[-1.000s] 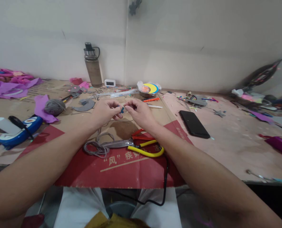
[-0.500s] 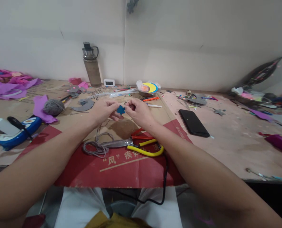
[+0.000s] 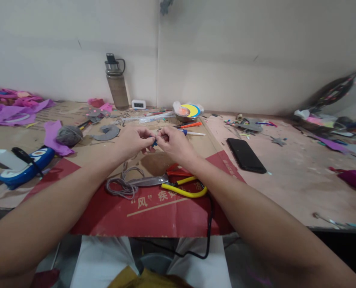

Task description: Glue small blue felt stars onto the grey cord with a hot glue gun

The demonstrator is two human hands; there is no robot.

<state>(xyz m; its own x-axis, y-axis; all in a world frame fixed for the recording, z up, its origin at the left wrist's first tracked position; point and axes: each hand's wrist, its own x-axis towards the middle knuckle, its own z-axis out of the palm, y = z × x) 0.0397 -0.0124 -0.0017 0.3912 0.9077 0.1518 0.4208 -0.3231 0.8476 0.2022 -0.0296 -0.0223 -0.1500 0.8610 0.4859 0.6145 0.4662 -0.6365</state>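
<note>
A small blue piece (image 3: 154,142), felt-like, is pinched between my two hands above the cardboard. My left hand (image 3: 135,141) has its thumb and index finger closed on its left side, the other fingers curled beneath. From the right, my right hand (image 3: 174,144) pinches the piece with thumb and fingertips. Most of the piece is hidden by the fingers. Nearer to me lie scissors (image 3: 149,181) with yellow and red about the handles. A loose bundle of grey yarn (image 3: 122,189) touches the blade tip.
Red-printed cardboard (image 3: 153,222) covers the table before me. A black phone (image 3: 246,155) lies right, a grey yarn ball (image 3: 69,136) left. Behind stand a water bottle (image 3: 117,86), a small clock (image 3: 138,105) and a bowl (image 3: 187,118). A black cord (image 3: 209,224) hangs over the edge.
My fingertips have come closer together over the blue piece, and less of it shows. The view has shifted very slightly; the things on the table lie as before.
</note>
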